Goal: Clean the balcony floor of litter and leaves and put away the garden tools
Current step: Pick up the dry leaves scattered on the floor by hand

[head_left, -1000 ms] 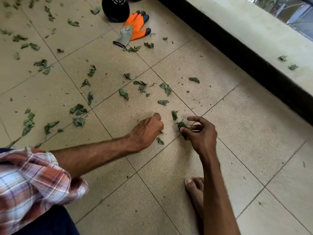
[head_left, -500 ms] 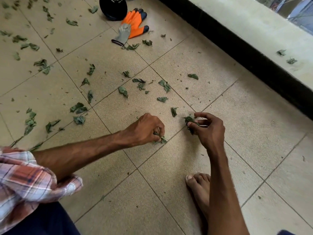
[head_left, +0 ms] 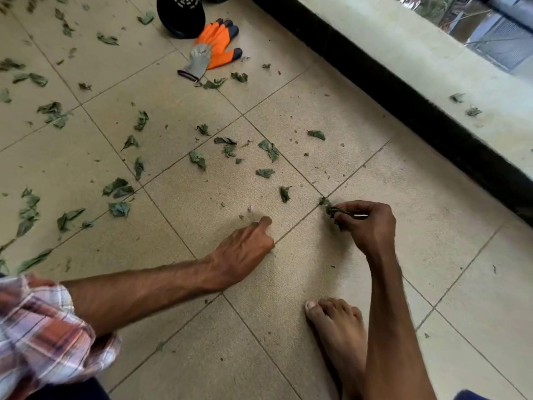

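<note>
We pinch a leaf wad [head_left: 330, 209] in our right hand [head_left: 367, 228]; left hand [head_left: 245, 246] curled near the floor [head_left: 178, 356], grip unclear.

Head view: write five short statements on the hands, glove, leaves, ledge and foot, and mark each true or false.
1. The right hand grips a leaf bunch. True.
2. The glove is worn on the left hand. False: it lies on the floor.
3. The ledge bears leaves. True.
4. The foot wears a shoe. False: it is bare.
5. The floor is free of leaves. False: many lie scattered on it.
</note>
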